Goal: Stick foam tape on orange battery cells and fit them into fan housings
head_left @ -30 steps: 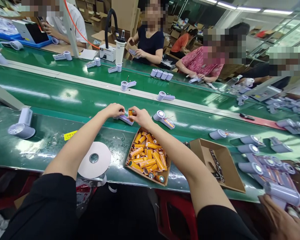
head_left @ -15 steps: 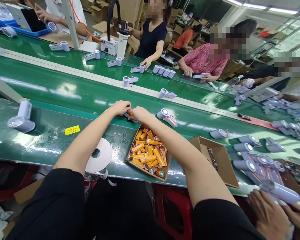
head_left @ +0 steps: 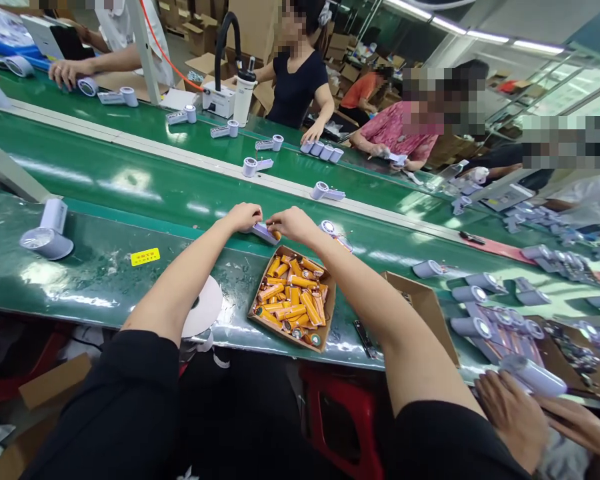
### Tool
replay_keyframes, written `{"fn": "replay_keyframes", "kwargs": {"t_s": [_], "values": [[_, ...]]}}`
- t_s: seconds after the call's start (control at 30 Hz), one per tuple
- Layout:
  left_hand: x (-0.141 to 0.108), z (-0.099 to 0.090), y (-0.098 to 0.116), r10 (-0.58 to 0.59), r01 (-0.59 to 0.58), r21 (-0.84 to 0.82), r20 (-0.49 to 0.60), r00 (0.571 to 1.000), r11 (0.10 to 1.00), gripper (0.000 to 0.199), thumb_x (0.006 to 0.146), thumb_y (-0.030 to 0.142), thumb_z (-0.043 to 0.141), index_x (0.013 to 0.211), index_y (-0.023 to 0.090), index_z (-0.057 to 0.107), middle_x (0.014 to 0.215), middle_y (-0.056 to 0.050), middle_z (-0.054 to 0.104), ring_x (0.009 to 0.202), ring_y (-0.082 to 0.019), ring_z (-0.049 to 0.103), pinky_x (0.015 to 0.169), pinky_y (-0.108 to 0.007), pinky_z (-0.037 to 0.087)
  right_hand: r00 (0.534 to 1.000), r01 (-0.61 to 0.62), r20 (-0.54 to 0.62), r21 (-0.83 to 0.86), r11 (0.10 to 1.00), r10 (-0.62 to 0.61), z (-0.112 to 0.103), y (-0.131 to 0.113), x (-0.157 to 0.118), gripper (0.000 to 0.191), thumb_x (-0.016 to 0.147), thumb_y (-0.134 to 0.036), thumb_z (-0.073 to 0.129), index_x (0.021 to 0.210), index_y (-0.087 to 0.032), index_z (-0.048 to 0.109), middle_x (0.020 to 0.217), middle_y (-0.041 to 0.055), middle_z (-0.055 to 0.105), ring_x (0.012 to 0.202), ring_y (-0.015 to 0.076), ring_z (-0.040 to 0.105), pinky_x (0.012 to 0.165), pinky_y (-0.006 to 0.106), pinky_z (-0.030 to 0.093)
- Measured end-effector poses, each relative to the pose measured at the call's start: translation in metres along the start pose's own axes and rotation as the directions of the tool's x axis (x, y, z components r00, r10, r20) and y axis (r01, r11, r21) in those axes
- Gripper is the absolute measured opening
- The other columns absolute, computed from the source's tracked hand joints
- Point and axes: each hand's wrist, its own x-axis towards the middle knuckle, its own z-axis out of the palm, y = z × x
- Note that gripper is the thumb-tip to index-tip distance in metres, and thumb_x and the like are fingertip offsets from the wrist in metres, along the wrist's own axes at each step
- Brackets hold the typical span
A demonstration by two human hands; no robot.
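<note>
Left hand [head_left: 244,217] and right hand [head_left: 294,223] both pinching a lilac handle piece [head_left: 264,233] holding an orange battery [head_left: 277,235], just beyond the cardboard tray of orange batteries [head_left: 293,297], white tape roll [head_left: 204,308] lying left of that tray

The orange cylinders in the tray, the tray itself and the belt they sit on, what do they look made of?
The orange cylinders: probably metal cells in glossy orange plastic wrap; bare silvery ends show on some. The tray: brown cardboard, matte, with raw folded edges. The belt: smooth green rubber or vinyl sheet, going by the lamp glare, with scuffs. The left hand and right hand pinch a lilac part, seemingly matte plastic.
</note>
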Motion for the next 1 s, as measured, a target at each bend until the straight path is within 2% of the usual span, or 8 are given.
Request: {"fn": "replay_keyframes", "kwargs": {"t_s": [0.2, 0.3, 0.5, 0.7, 0.8, 0.9, 1.0], "values": [[0.007, 0.011, 0.010, -0.019, 0.019, 0.006, -0.015, 1.000, 1.000, 0.028, 0.101, 0.032, 0.056, 0.116, 0.025, 0.079, 0.120, -0.007, 0.081, 0.114, -0.026, 0.072, 0.099, -0.033, 0.053, 0.991, -0.050, -0.115, 0.143, 0.988, 0.066, 0.038, 0.014, -0.020, 0.036, 0.110, -0.026, 0.057, 0.139, -0.026, 0.078, 0.132, 0.0045, 0.081, 0.118, 0.0211, 0.078, 0.103, 0.027, 0.055], [0.009, 0.014, 0.015, -0.022, 0.023, 0.019, -0.005, 1.000, 1.000, 0.029, 0.100, 0.033, 0.056, 0.117, 0.026, 0.079, 0.120, -0.007, 0.081, 0.114, -0.028, 0.072, 0.100, -0.034, 0.053, 0.990, -0.046, -0.121, 0.162, 0.986, 0.066, 0.046, 0.017, -0.018, 0.037, 0.111, -0.027, 0.055, 0.140, -0.025, 0.078, 0.135, 0.0057, 0.080, 0.119, 0.0217, 0.078, 0.104, 0.026, 0.055], [0.011, 0.014, 0.023, -0.040, 0.040, 0.036, 0.010, 0.999, 0.999, 0.030, 0.101, 0.031, 0.054, 0.116, 0.024, 0.079, 0.122, -0.009, 0.081, 0.115, -0.029, 0.071, 0.099, -0.036, 0.053, 1.000, -0.003, -0.011, 0.114, 0.994, 0.005, 0.040, 0.017, -0.010, 0.032, 0.107, -0.029, 0.064, 0.134, -0.027, 0.081, 0.126, 0.0079, 0.083, 0.114, 0.0278, 0.078, 0.102, 0.032, 0.054], [0.013, 0.017, 0.029, -0.064, 0.064, 0.033, 0.025, 0.998, 0.997, 0.028, 0.102, 0.033, 0.055, 0.114, 0.026, 0.079, 0.118, -0.007, 0.081, 0.113, -0.028, 0.071, 0.098, -0.034, 0.053, 0.994, 0.021, 0.100, 0.096, 0.995, -0.031, 0.040, 0.012, -0.002, 0.027, 0.102, -0.027, 0.069, 0.124, -0.023, 0.084, 0.116, 0.0135, 0.084, 0.113, 0.0333, 0.077, 0.099, 0.037, 0.053], [0.011, 0.015, 0.037, -0.104, 0.103, 0.066, 0.022, 0.994, 0.992, 0.027, 0.101, 0.033, 0.056, 0.114, 0.025, 0.079, 0.119, -0.011, 0.080, 0.111, -0.030, 0.072, 0.098, -0.038, 0.054, 0.995, 0.002, 0.095, 0.144, 0.990, -0.016, 0.032, 0.011, 0.000, 0.020, 0.097, -0.024, 0.075, 0.114, -0.021, 0.086, 0.113, 0.0137, 0.084, 0.111, 0.0325, 0.078, 0.099, 0.036, 0.054], [0.009, 0.003, 0.051, -0.125, 0.123, 0.100, 0.013, 0.992, 0.987, 0.026, 0.100, 0.031, 0.059, 0.115, 0.023, 0.079, 0.116, -0.012, 0.079, 0.107, -0.030, 0.073, 0.097, -0.041, 0.056, 0.999, -0.024, 0.053, 0.239, 0.971, 0.012, 0.009, 0.016, -0.006, 0.017, 0.092, -0.020, 0.081, 0.108, -0.020, 0.086, 0.106, 0.0086, 0.086, 0.100, 0.0249, 0.080, 0.094, 0.029, 0.055], [-0.002, -0.014, 0.075, -0.103, 0.108, 0.110, -0.051, 0.993, 0.988, 0.032, 0.100, 0.024, 0.056, 0.126, 0.020, 0.075, 0.125, -0.016, 0.077, 0.119, -0.031, 0.070, 0.105, -0.042, 0.054, 0.997, -0.047, -0.045, 0.352, 0.935, 0.066, -0.017, 0.018, -0.039, 0.026, 0.104, -0.019, 0.061, 0.120, -0.014, 0.081, 0.112, 0.0067, 0.085, 0.097, 0.0155, 0.079, 0.094, 0.023, 0.055]]}}
